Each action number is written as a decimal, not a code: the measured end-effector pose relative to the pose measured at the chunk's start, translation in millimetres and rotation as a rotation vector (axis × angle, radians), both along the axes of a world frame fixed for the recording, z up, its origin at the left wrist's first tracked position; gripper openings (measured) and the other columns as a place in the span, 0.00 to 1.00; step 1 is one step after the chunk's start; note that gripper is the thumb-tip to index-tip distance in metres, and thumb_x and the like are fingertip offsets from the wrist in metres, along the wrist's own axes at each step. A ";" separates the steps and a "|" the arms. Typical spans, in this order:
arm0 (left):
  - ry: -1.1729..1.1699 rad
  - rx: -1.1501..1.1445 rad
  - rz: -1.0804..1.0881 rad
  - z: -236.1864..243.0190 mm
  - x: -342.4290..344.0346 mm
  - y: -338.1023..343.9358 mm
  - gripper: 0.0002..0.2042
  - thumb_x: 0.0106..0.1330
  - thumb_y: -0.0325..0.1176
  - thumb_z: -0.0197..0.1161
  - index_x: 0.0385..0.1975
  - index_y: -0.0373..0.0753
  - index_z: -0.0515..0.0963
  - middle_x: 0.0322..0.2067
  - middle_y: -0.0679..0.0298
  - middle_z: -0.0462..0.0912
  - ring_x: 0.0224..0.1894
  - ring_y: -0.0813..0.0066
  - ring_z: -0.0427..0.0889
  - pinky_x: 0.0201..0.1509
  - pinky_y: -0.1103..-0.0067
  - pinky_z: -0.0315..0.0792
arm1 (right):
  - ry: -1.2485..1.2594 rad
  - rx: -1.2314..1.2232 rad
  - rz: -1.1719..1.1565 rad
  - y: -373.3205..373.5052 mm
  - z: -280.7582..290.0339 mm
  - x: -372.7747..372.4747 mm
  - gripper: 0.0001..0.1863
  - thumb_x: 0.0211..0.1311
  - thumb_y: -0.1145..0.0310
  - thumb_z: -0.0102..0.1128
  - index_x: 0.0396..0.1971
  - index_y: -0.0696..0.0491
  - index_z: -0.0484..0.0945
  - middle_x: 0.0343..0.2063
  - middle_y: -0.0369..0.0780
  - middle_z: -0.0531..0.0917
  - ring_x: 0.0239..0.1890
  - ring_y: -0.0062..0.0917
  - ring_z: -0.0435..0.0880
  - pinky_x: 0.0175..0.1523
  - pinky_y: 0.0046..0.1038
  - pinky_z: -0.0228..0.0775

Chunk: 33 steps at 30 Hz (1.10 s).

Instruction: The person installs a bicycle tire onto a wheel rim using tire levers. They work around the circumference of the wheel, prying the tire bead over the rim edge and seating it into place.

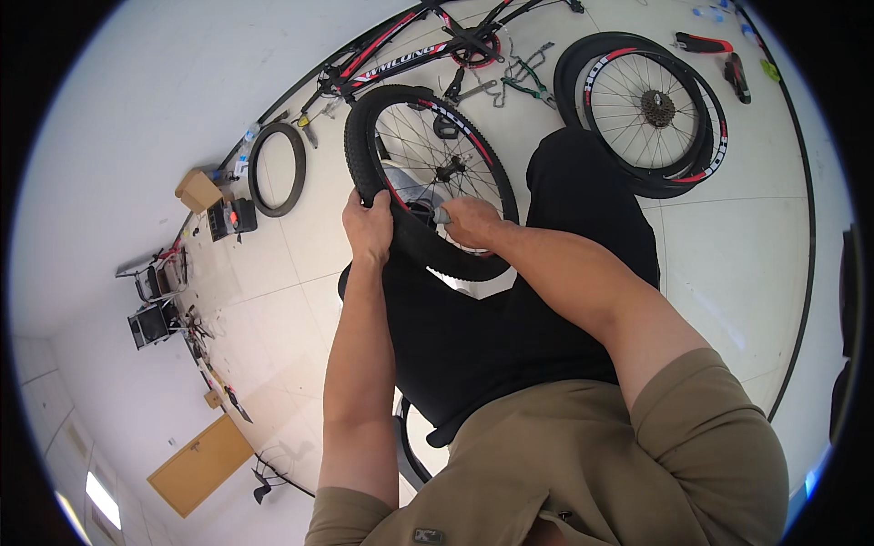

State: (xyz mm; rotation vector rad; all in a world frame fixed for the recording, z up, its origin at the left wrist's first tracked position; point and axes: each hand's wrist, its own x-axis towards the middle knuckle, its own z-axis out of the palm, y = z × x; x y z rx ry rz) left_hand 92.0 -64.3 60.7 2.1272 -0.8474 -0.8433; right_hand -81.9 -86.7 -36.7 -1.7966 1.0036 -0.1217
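A bicycle wheel [492, 155] with a knobby black tyre [358, 136] round its black, red and white rim is tilted up between my legs. My left hand [369, 223] is closed on the tyre at its near left side, thumb over the sidewall. Inside the rim's near edge, my right hand [472, 223] is closed round a grey, round-ended object [442, 216], most of it hidden by the fingers. The hub [450, 169] and thin spokes show beyond the hands. Whether the tyre bead sits fully in the rim by my hands cannot be made out.
A black and red bicycle frame [401, 62] lies ahead. Green-handled pliers [528, 84] and a chain [499, 91] are near it. Ahead right lies a second wheel [596, 118] with a cassette. A loose tyre [254, 173] and a cardboard box [198, 192] are at left.
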 end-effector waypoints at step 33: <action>0.329 -0.140 0.115 -37.0 -59.6 60.0 0.34 0.53 0.13 0.64 0.60 0.41 0.60 0.44 0.63 0.74 0.43 0.72 0.78 0.48 0.75 0.75 | 0.119 -0.097 -0.034 -19.7 23.8 -8.6 0.11 0.54 0.69 0.61 0.38 0.49 0.85 0.38 0.45 0.87 0.46 0.42 0.86 0.50 0.44 0.77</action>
